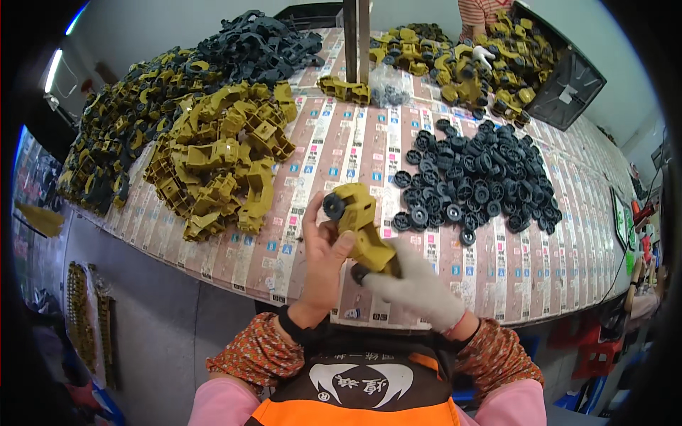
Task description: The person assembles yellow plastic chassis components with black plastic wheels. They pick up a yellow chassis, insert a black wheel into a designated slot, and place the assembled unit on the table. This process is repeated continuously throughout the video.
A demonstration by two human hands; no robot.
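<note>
— What's in your hands?

— My left hand (pixel 323 248) has its fingers (pixel 310 213) clasped round a yellow toy truck body (pixel 362 224), held above the near edge of the counter (pixel 341 153); a black wheel (pixel 334 206) is already on it. My gloved right hand (pixel 415 287) grips its lower end.

— And next?

— I judge another wheel from the black wheel pile (pixel 476 181), far right.

— Any containers?

— A dark crate (pixel 568 89), far right, tipped, spilling yellow and black parts.

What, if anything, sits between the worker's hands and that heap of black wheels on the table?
Nothing visible. Both the bare left hand and the gloved right hand grip the yellow toy truck body above the table edge. Only bare striped tabletop lies between them and the pile of black wheels.
</note>
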